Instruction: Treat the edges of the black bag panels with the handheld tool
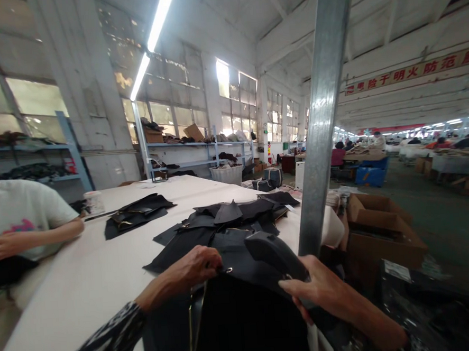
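My left hand [200,263] is closed in a pinch on the upper edge of a black fabric piece [247,317], beside a small shiny metal ring [228,270]. A gold-coloured zipper [191,326] runs down the left part of this fabric. My right hand [318,287] is wrapped round a black handheld tool [273,250] with a thick, curved head; its exact kind is unclear. The tool's head is above the fabric, to the right of my left hand. Just beyond lies a pile of black fabric pieces [240,215] with gold zippers.
A white table [85,280] carries another black stack [139,213]. A metal post [320,112] rises at the right table edge. Cardboard boxes [385,235] stand on the floor at right. At left, another person [26,225] handles dark material. Shelves [185,145] line the wall.
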Motion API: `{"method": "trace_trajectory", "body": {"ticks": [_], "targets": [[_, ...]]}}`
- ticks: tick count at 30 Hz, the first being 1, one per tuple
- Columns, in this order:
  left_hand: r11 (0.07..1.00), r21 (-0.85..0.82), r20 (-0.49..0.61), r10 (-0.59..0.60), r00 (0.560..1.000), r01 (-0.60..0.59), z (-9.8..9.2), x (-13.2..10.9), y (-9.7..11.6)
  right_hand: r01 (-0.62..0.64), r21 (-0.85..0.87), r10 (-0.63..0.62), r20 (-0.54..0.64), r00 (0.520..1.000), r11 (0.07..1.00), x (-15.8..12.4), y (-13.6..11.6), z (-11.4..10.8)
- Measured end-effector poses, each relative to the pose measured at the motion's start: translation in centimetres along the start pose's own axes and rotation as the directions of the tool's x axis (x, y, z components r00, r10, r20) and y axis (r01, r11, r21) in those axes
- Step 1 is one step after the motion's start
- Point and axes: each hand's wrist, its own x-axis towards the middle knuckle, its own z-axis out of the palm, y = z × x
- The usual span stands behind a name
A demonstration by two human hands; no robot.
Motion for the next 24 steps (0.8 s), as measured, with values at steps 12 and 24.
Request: {"method": "trace_trajectory", "body": {"ticks": [12, 24], "targets": [[0.448, -0.859, -0.033, -0.529, 0.848, 0.246, 3.4, -4.3, 6.0, -0.048, -0.153, 0.047, -0.011, 0.999, 0.987, -9.2, -0.3, 1.9], [0.332, -0.926, -0.021, -0.517, 0.856, 0.177, 5.8, -5.3, 9.0, 0.036, -0.065, -0.025, 0.166, 0.986, 0.997, -7.4, -0.8, 5.2]]}}
